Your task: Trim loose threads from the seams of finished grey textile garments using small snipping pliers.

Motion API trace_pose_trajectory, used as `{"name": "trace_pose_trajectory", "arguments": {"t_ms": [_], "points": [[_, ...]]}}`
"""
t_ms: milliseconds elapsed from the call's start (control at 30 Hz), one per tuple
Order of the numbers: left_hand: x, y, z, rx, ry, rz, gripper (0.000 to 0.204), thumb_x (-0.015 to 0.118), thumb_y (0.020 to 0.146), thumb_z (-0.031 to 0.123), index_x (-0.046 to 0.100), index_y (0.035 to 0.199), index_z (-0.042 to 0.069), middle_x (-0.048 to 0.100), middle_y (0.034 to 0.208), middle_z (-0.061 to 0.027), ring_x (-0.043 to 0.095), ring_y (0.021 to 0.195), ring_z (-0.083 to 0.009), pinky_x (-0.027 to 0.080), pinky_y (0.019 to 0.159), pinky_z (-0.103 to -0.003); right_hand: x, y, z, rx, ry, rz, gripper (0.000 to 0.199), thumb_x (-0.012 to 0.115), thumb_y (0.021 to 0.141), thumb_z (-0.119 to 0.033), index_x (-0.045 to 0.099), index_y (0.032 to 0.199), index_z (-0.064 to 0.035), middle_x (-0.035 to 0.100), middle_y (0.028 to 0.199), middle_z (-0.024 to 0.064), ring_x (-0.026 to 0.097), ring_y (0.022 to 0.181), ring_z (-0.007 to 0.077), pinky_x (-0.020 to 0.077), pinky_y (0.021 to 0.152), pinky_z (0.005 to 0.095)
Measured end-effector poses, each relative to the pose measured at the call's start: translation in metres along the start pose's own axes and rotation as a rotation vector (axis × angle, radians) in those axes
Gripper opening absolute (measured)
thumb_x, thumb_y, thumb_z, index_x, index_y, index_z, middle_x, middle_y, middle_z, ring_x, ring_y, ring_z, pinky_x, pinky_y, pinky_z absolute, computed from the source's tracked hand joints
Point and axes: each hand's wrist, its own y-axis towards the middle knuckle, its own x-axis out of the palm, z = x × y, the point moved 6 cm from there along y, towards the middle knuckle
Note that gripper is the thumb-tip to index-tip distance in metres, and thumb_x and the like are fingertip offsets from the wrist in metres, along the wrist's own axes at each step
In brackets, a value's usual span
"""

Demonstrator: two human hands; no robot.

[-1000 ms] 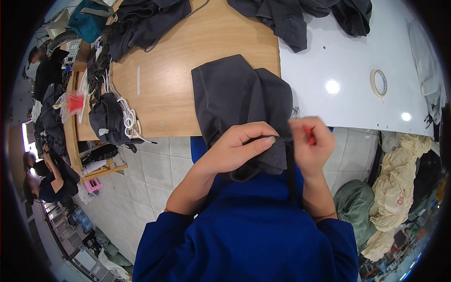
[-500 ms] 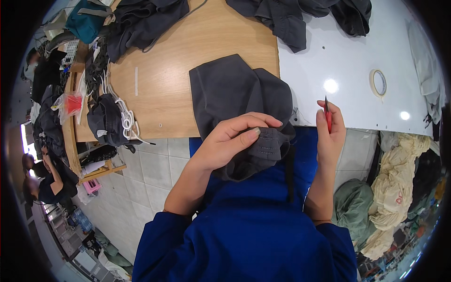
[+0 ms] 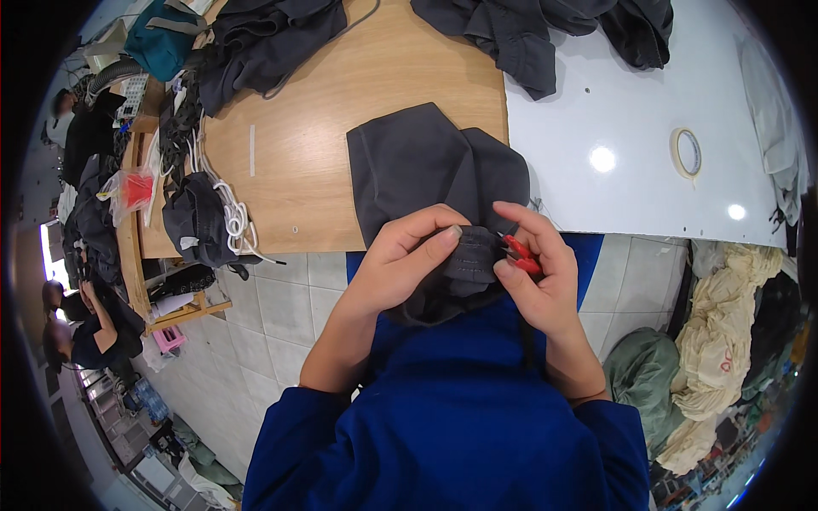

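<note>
A dark grey garment (image 3: pixel 413 157) lies over the table's near edge and hangs toward my lap. My left hand (image 3: pixel 400 260) is closed on its stitched end, thumb on top, and rows of stitching show on the band (image 3: pixel 471 260) beside the thumb. In my right hand (image 3: pixel 545 285) is a pair of red thread snips (image 3: pixel 524 260), held between thumb and fingers. Their dark blades point left and up, close to the band's right edge. Whether the tips touch the cloth I cannot tell.
The table joins a wooden top (image 3: pixel 315 170) to a white top (image 3: pixel 630 111). A tape roll (image 3: pixel 686 153) lies on the white part. More dark garments (image 3: pixel 273 43) rest at the far edge. White cord (image 3: pixel 234 221) lies left; cream cloth (image 3: pixel 711 341) is heaped right. Other people sit far left.
My right hand has moved left and down with the thread snips, from above the white table edge to the garment's band. The left hand keeps its hold on the garment.
</note>
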Motion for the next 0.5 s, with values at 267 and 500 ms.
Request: {"name": "trace_pose_trajectory", "arguments": {"t_ms": [267, 500], "points": [[0.007, -0.003, 0.007, -0.037, 0.235, -0.002, 0.020, 0.045, 0.095, 0.014, 0.058, 0.094, -0.002, 0.055, 0.082, -0.0015, 0.048, 0.075, -0.0055, 0.039, 0.066, -0.021, 0.006, 0.009, -0.029, -0.334, -0.289, 0.036, 0.023, 0.072, 0.068, 0.000, 0.067, 0.091, -0.0018, 0.058, 0.066, 0.0031, 0.048, 0.053, 0.0062, 0.0362, 0.047, 0.0225], [-0.006, -0.007, 0.009, -0.113, 0.060, 0.183, 0.020, 0.044, 0.095, 0.014, 0.058, 0.090, -0.001, 0.057, 0.084, 0.0010, 0.051, 0.079, -0.0044, 0.041, 0.072, -0.018, -0.018, -0.011, -0.014, -0.356, -0.051, 0.297, 0.006, 0.066, 0.080, -0.003, 0.061, 0.076, -0.0013, 0.058, 0.066, 0.0046, 0.048, 0.053, 0.0050, 0.0346, 0.047, 0.0203]]}}
